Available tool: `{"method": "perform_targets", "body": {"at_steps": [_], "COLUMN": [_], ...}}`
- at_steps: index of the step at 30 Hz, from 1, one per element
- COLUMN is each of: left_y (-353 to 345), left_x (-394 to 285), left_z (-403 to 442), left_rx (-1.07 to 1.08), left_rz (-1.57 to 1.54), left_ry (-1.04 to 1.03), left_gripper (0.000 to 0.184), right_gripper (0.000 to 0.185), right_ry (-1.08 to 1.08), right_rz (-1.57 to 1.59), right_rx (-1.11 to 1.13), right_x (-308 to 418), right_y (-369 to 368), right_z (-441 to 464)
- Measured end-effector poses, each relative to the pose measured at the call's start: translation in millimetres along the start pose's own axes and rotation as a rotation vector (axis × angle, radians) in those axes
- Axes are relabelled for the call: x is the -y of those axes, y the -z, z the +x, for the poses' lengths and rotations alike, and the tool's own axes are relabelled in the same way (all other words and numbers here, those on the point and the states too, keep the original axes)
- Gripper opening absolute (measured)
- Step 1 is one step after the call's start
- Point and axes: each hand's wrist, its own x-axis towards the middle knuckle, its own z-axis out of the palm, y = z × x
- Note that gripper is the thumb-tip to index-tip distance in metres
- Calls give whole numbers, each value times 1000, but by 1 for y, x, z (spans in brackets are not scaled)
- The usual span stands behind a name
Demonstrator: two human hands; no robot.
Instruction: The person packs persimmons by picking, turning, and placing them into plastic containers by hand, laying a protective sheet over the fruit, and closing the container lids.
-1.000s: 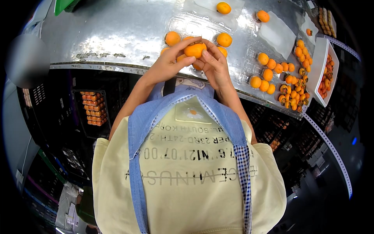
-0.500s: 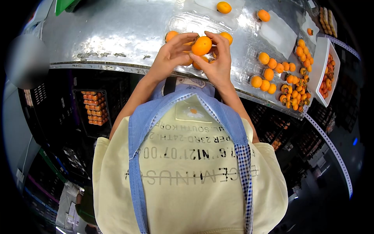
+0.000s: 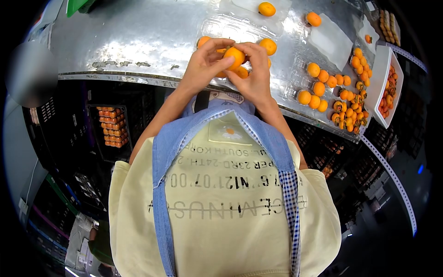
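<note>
Gripping a round, glossy orange fruit (image 3: 237, 55) between them, the left hand (image 3: 201, 68) and the right hand (image 3: 257, 75) meet above the near edge of a broad, shiny metal surface (image 3: 134, 37). The left fingers clasp the fruit, their thumb lying across its near side; the right fingers curl against its right flank, though whether the right thumb touches it is hard to tell.

With the held fruit as the clock's centre, a clear, ridged plastic container (image 3: 219, 28) shows at twelve o'clock. A second orange fruit (image 3: 203, 42) sits at ten o'clock, partly covered by the left hand, a third orange fruit (image 3: 268, 46) at two, and a fourth orange fruit (image 3: 242, 73) at five, just below the held one. Farther out, a flat white sheet (image 3: 330, 41) lies towards three o'clock, short of a white rectangular box (image 3: 380, 92) of orange-red fruit (image 3: 389, 92). A heap of small orange fruit (image 3: 350, 111) lies at four.
</note>
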Motion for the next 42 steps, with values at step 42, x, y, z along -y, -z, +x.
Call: {"method": "perform_targets", "body": {"at_steps": [42], "left_y": [-95], "left_x": [54], "left_z": [-6], "left_rx": [-267], "left_rz": [20], "left_ry": [233], "left_gripper": [28], "right_gripper": [57], "right_ry": [-592], "right_rz": [-489], "right_rx": [-694], "right_x": [-296], "right_y": [411], "right_z": [11]}}
